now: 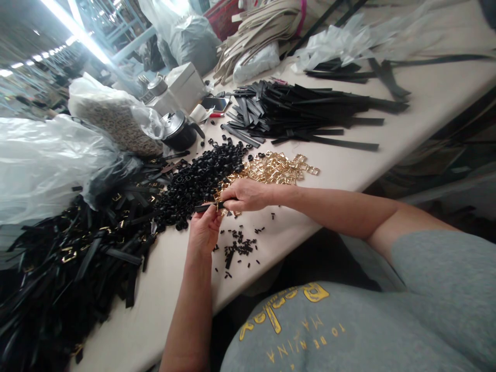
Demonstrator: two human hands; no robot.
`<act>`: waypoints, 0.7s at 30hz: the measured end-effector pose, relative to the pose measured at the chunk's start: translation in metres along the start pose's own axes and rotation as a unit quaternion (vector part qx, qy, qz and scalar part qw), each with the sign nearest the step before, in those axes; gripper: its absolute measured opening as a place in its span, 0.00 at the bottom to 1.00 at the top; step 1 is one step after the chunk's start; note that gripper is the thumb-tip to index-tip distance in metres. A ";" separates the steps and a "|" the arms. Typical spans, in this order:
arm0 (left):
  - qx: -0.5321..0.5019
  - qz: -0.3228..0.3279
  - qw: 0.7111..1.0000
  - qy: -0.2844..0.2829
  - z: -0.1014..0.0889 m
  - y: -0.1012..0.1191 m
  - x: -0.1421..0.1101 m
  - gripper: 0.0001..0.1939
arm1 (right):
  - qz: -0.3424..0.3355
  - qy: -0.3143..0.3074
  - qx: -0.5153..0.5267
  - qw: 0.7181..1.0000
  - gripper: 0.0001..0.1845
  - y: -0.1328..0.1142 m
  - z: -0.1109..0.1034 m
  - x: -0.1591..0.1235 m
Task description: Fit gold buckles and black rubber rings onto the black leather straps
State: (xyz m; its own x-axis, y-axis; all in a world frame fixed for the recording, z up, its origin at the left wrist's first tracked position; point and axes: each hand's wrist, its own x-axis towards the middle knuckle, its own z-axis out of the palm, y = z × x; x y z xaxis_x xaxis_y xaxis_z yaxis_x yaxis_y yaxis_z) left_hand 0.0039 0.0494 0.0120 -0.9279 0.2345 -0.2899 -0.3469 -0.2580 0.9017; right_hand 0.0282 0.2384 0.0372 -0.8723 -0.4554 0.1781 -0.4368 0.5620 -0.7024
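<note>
My left hand (206, 227) pinches a short black strap (202, 208) between thumb and fingers, over the table. Closed around the strap's other end, my right hand (248, 195) meets the left one. A gold buckle seems to sit on the strap between the two hands, but the fingers partly cover it. Just behind the hands lies a heap of black loops (201, 173), with a pile of gold buckles (277, 168) to its right. Small black pieces (240, 244) are scattered on the table in front of my hands.
Black straps with gold buckles (96, 253) are heaped at the left. Plain black straps (302, 111) lie at the back right. A black mug with a metal lid (178, 129), a phone (216, 105), a white box (184, 85) and a filled plastic bag (116, 116) stand behind.
</note>
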 end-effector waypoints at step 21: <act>0.179 0.197 0.964 0.004 0.000 -0.008 -0.007 0.15 | 0.070 0.108 0.040 0.991 0.09 0.001 0.008 0.002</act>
State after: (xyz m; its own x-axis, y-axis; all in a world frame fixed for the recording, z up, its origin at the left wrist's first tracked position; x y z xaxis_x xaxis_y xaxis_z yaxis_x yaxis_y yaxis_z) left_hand 0.0130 0.0497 0.0067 -0.9793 0.1775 0.0971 0.1015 0.0155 0.9947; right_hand 0.0281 0.2328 0.0310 -0.9534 -0.2144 0.2122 -0.2972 0.5479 -0.7819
